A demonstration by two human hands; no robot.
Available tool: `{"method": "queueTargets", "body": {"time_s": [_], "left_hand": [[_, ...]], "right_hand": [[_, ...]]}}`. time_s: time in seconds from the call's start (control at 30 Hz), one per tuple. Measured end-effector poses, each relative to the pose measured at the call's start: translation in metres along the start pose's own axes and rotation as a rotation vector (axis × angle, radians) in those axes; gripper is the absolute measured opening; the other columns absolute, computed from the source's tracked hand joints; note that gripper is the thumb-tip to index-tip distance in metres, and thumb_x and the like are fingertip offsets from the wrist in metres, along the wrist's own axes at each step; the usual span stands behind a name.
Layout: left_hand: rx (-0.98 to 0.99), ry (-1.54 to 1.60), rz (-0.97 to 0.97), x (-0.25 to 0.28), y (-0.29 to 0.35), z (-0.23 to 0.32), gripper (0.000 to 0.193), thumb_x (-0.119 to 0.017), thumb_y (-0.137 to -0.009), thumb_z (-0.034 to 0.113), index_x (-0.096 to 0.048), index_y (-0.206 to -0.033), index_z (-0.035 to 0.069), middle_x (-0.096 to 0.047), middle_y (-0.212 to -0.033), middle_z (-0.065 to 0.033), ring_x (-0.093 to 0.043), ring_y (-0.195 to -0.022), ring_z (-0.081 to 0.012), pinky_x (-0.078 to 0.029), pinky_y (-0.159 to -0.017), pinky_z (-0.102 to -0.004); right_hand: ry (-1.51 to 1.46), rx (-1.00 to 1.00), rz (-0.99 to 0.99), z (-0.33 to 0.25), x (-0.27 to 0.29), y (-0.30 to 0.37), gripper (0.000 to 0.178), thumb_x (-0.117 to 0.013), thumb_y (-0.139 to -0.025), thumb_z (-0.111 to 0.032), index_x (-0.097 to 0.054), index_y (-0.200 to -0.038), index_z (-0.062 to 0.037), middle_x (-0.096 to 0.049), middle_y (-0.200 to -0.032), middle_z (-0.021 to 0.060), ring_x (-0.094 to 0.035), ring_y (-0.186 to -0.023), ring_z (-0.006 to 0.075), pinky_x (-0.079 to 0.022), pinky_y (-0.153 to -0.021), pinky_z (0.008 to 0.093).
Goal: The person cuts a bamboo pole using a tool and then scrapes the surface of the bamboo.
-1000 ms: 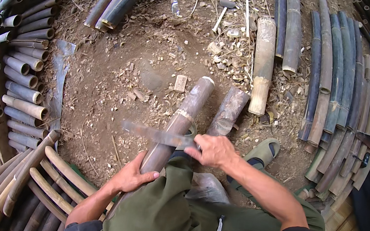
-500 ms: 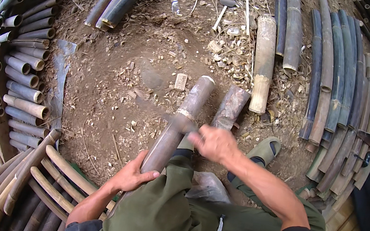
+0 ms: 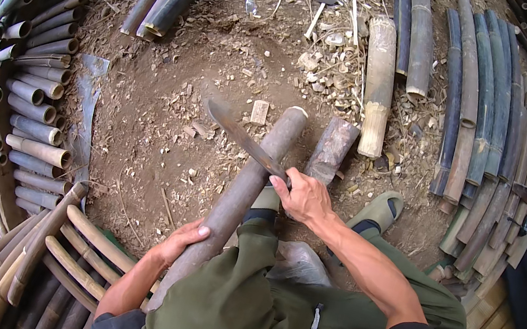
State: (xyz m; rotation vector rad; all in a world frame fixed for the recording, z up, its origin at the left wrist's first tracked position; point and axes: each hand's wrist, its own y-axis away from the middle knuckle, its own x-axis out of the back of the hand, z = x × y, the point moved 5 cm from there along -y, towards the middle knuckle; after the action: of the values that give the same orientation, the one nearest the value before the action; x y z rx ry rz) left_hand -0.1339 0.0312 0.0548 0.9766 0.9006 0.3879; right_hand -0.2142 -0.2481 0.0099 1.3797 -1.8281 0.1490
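Observation:
A grey-brown bamboo pole (image 3: 240, 201) slants from my lap up and away over my left leg, its pale cut end pointing at the ground ahead. Around its lower part my left hand (image 3: 183, 240) is closed, thumb on top. My right hand (image 3: 306, 198) grips a machete (image 3: 241, 136) whose dark curved blade crosses over the pole's upper half, tip to the left. Whether the edge touches the pole I cannot tell. Just beyond my right hand stands a short rough wooden block (image 3: 334, 148).
Stacked bamboo tubes (image 3: 42, 113) line the left side. Long bamboo poles (image 3: 486, 111) lie in rows at the right, beside a pale thick bamboo piece (image 3: 378, 79). A curved bamboo rack (image 3: 81, 252) is at lower left. Wood chips and a small block (image 3: 259, 112) litter the dirt.
The machete, blurred before, now shows sharply with its blade raised a little over the pole. The pole looks turned, its node ring no longer seen, and my left hand's grip has shifted.

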Motion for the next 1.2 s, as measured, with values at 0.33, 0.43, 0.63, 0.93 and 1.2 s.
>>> {"method": "queueTargets", "body": {"time_s": [0.33, 0.43, 0.63, 0.93, 1.2], "left_hand": [[-0.033, -0.075, 0.005, -0.009, -0.003, 0.009, 0.077, -0.058, -0.096, 0.048, -0.035, -0.151, 0.000, -0.054, -0.136, -0.0142, -0.053, -0.121, -0.0199, -0.040, -0.106, -0.0354], [-0.063, -0.164, 0.017, -0.009, -0.005, 0.009, 0.077, -0.058, -0.096, 0.049, -0.036, -0.151, -0.001, -0.053, -0.137, -0.0144, -0.052, -0.121, -0.0197, -0.040, -0.105, -0.0354], [-0.015, -0.148, 0.050, 0.000, -0.008, 0.002, 0.069, -0.056, -0.095, 0.051, -0.052, -0.137, -0.004, -0.063, -0.123, -0.0162, -0.061, -0.108, -0.0210, -0.046, -0.096, -0.0342], [0.066, 0.022, 0.096, 0.006, -0.008, -0.006, 0.066, -0.054, -0.095, 0.053, -0.059, -0.127, -0.004, -0.069, -0.106, -0.0161, -0.066, -0.091, -0.0216, -0.051, -0.086, -0.0342], [-0.108, -0.088, 0.061, -0.006, -0.008, 0.017, 0.074, -0.057, -0.096, 0.047, -0.037, -0.149, 0.000, -0.062, -0.122, -0.0185, -0.067, -0.096, -0.0237, -0.052, -0.090, -0.0367]], "right_hand": [[0.103, 0.001, -0.206, 0.004, 0.018, -0.010, 0.061, -0.045, -0.100, -0.059, -0.058, -0.083, -0.0029, -0.067, -0.070, 0.0231, -0.069, -0.065, 0.0370, -0.055, -0.058, 0.0501], [0.166, 0.319, -0.246, -0.016, 0.008, 0.016, 0.062, -0.047, -0.098, -0.062, -0.059, -0.083, -0.0030, -0.066, -0.069, 0.0213, -0.069, -0.066, 0.0393, -0.055, -0.057, 0.0517], [0.098, 0.281, -0.199, -0.023, 0.010, 0.014, 0.062, -0.046, -0.098, -0.062, -0.059, -0.083, -0.0039, -0.067, -0.075, 0.0206, -0.066, -0.062, 0.0417, -0.053, -0.051, 0.0491], [-0.014, 0.479, -0.127, -0.030, 0.005, 0.011, 0.056, -0.049, -0.098, -0.059, -0.059, -0.085, -0.0052, -0.062, -0.062, 0.0210, -0.065, -0.059, 0.0408, -0.052, -0.053, 0.0470], [0.001, 0.480, -0.103, -0.032, -0.003, 0.006, 0.066, -0.040, -0.099, -0.066, -0.057, -0.081, -0.0050, -0.063, -0.063, 0.0184, -0.065, -0.056, 0.0323, -0.052, -0.050, 0.0451]]}}
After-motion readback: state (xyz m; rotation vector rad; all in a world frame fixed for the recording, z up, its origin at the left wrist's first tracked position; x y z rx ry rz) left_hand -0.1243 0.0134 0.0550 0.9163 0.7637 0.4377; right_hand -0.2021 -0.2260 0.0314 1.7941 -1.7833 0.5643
